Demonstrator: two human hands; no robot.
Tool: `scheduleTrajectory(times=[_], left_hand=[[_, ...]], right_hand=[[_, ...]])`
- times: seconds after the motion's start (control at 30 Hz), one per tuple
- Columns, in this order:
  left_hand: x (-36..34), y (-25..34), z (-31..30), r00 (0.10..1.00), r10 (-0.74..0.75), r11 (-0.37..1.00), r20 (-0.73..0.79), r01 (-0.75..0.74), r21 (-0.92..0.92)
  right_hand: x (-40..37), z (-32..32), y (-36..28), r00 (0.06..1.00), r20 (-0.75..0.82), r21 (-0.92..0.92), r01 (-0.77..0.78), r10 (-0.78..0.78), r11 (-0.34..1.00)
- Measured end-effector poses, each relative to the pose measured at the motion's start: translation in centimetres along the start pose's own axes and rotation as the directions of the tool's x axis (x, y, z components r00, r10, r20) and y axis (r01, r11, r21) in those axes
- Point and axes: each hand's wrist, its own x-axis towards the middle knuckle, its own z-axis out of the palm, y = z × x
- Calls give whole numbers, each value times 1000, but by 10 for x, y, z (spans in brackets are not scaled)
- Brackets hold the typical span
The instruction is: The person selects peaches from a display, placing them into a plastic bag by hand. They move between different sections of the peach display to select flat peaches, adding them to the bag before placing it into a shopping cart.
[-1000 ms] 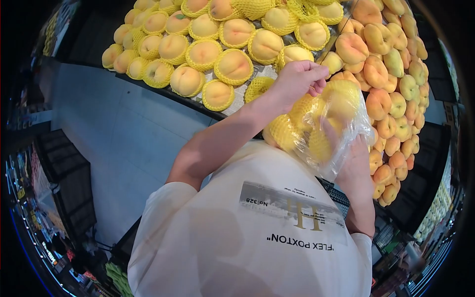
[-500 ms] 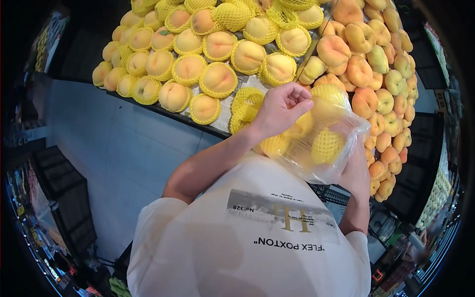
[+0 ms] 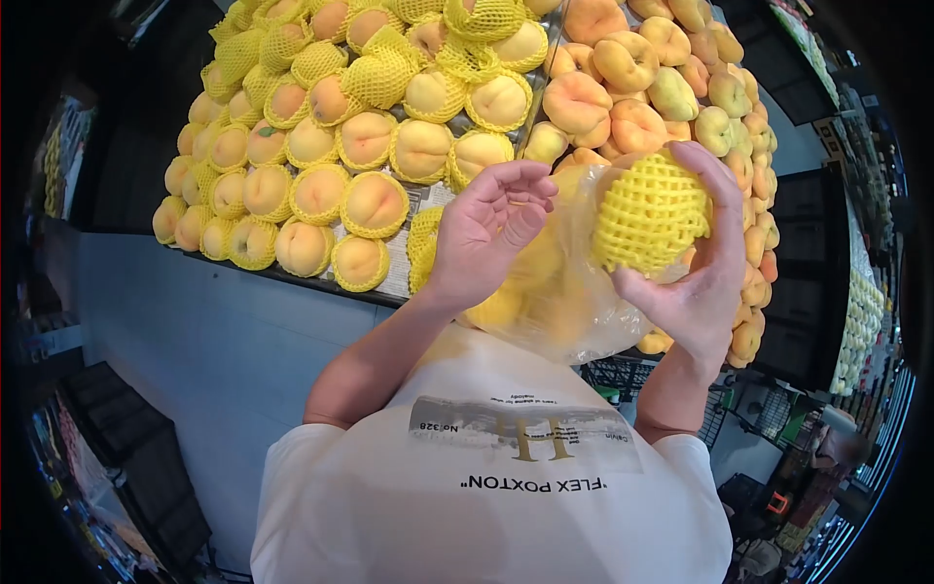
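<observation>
The right hand (image 3: 705, 277) was closed around a netted fruit (image 3: 652, 214), with the fingers over the top and far side and the thumb on the near side. The yellow net had lots of little holes and hid most of what was in it. The netted fruit was up in front of the flat peaches (image 3: 637, 127), next to the clear bag (image 3: 574, 316).

The left hand (image 3: 486, 234) was open, with its fingers a bit bent and the thumb apart from them. It was by the other side of the bag, and I cannot tell if it touched it. The bag was between the two hands, just above the white shirt (image 3: 486, 526). Yellow, round things showed through the bag, but they looked blurry.

Past the left hand, round peaches (image 3: 375, 204) sat in yellow nets, in rows on the stand (image 3: 394, 277). A loose yellow net (image 3: 423, 243) was just beside the left wrist. The flat peaches were piled up on the right, with no nets on. A dark wire basket (image 3: 618, 375) peeked out below the bag.
</observation>
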Motion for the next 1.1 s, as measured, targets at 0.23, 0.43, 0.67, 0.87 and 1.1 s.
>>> scheduleTrajectory(times=[0.23, 0.43, 0.67, 0.87, 1.1], left_hand=[[-17, 33, -3, 998, -33, 993, -57, 39, 110], [-37, 33, -24, 971, -139, 938, -196, 66, -341], [-47, 21, -62, 849, -245, 907, -467, 31, -419], [-57, 19, -87, 862, -157, 985, -482, 169, -20], [-40, -25, -98, 888, -148, 908, -435, 296, 297]], right_hand=[[13, 56, -23, 951, 273, 32, 142, -146, 989], [1, 38, -5, 986, 163, 59, 14, -23, 998], [-40, 18, 24, 832, 486, -219, -179, 266, 959], [-46, 15, 27, 872, 396, -373, -133, 287, 918], [-39, 39, 23, 926, 368, -202, -6, 82, 979]])
